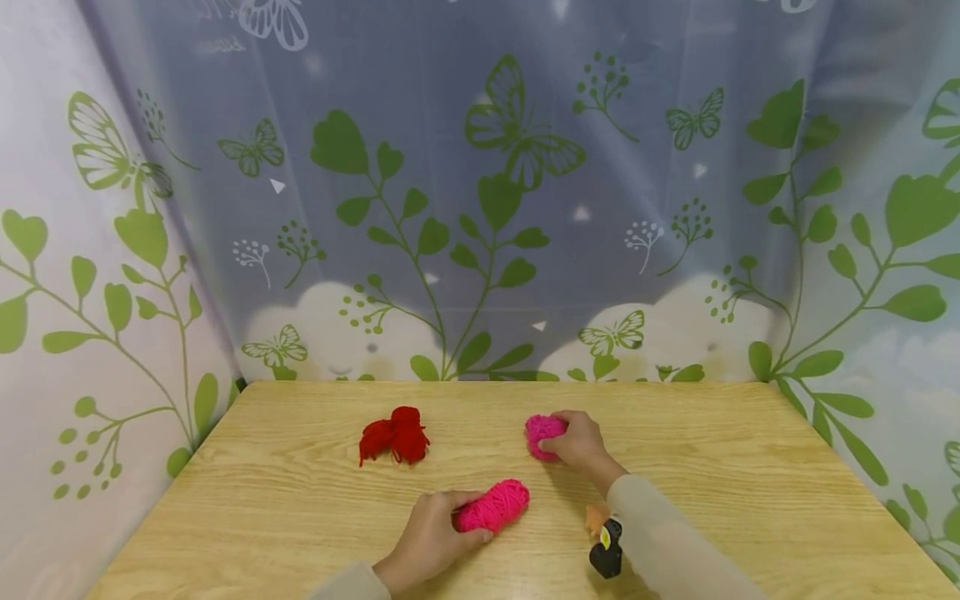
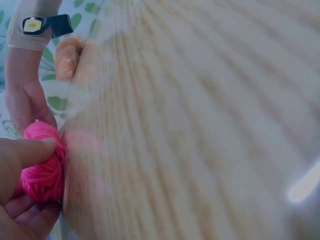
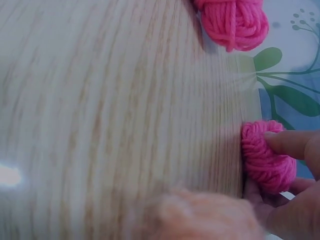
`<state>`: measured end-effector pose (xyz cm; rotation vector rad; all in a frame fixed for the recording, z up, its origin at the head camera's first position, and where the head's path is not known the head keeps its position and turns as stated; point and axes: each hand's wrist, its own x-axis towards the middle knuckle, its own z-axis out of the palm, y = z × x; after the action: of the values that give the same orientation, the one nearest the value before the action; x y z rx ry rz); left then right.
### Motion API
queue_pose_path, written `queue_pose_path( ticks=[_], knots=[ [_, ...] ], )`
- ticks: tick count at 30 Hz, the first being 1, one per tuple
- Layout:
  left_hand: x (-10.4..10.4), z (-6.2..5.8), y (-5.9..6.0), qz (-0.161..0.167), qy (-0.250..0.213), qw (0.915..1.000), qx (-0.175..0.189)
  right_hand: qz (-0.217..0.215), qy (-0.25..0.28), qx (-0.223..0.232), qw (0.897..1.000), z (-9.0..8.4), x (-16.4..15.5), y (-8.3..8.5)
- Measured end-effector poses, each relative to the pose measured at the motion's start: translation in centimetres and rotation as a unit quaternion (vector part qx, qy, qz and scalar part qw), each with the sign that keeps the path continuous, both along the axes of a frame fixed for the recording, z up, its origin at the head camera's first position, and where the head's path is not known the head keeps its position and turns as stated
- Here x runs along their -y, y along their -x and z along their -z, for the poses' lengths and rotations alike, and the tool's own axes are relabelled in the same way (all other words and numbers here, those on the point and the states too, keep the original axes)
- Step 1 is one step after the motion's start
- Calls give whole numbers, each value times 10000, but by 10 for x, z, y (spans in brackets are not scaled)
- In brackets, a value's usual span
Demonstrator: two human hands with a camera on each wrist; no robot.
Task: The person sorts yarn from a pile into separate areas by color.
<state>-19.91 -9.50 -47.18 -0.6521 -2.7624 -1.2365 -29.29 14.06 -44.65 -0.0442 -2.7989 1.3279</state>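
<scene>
While both pink yarn balls sit on the bench (image 1: 300, 500), left hand (image 1: 423, 546) grips the near skein (image 1: 493, 505), right hand (image 1: 579, 443) closes on the far ball (image 1: 542, 432). Grasp stage, I judge; lifting needs firmer pinches.

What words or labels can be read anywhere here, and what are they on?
None can be read.
Curtain: faint pale lettering near its top left, too blurred to read.
Wrist device on the right sleeve: a small yellow sticker, with marks too small to read.
Pink yarn, the other pink yarn, red yarn and table: no writing.
</scene>
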Motion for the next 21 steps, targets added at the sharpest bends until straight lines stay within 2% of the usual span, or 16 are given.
queue_pose_path(
  ticks=[13, 21],
  knots=[
    [1, 0, 0, 21, 11, 10000, 5, -160, 137, -215, 9995, -9, 11, -1],
    [2, 1, 2, 78, -14, 10000, 30, -499, 571, -153, 9970, -19, 31, -7]
  ],
)
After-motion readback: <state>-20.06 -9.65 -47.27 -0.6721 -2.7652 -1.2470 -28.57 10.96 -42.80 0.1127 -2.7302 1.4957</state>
